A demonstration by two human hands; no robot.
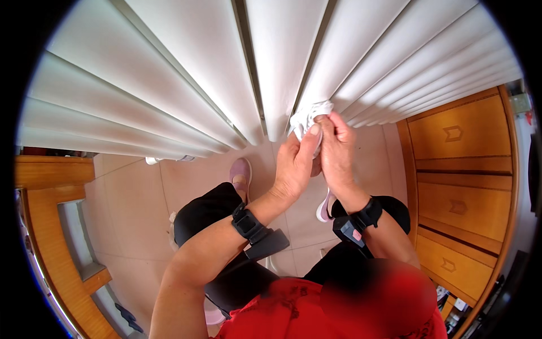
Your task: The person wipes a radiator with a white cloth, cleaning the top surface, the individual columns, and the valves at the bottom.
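Observation:
A bunched white cloth [307, 118] is held between both hands in front of a white column radiator [283, 55]. My left hand [298, 163] grips the cloth from the left side, its thumb lying on top. Beside it, my right hand [336, 146] pinches the cloth's right side with thumb and fingers. The cloth lies against or just before the lower part of the radiator columns; whether it touches them cannot be told. Each wrist wears a black strap with a dark device.
A wooden drawer cabinet [463, 203] stands on the right, a wooden furniture frame [55, 237] on the left. Below is a tiled floor [131, 212] with my feet in pink shoes [240, 171]. A white valve fitting [153, 160] shows under the radiator's left part.

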